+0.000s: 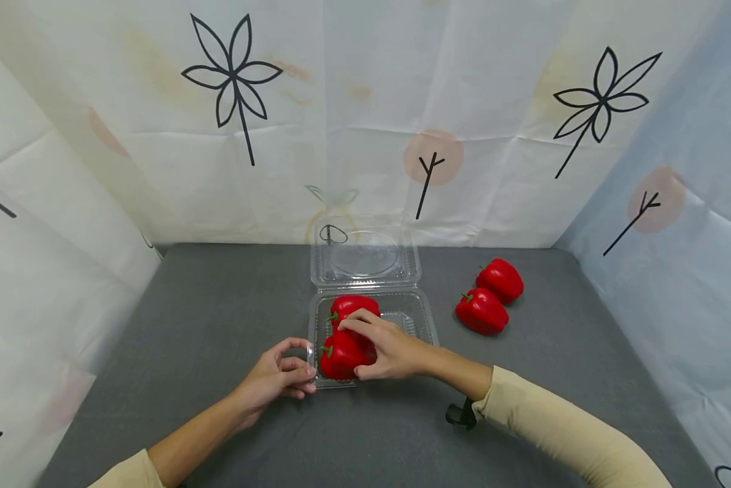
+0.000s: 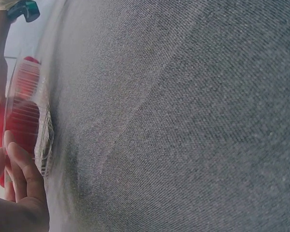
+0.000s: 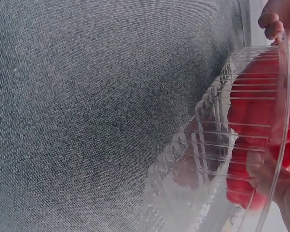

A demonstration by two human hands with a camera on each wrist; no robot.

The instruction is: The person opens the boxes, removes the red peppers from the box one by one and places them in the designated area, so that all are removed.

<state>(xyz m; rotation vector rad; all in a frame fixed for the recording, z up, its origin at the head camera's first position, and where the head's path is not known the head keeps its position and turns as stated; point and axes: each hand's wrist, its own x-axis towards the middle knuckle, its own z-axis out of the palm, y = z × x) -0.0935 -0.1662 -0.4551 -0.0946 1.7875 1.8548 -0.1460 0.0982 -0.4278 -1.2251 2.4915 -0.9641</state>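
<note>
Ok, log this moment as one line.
Right hand: gripping nearer pepper inside container; left hand: holding container's left edge; lid: open; farther pepper: also inside; outside right: two peppers

The right hand [image 1: 395, 347] (partly) hides the front boxed pepper [image 1: 341, 357].

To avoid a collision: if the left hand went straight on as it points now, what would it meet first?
The left hand would probably meet the left wall of the clear container, which it seems to touch; beyond that wall sits the front red pepper.
</note>
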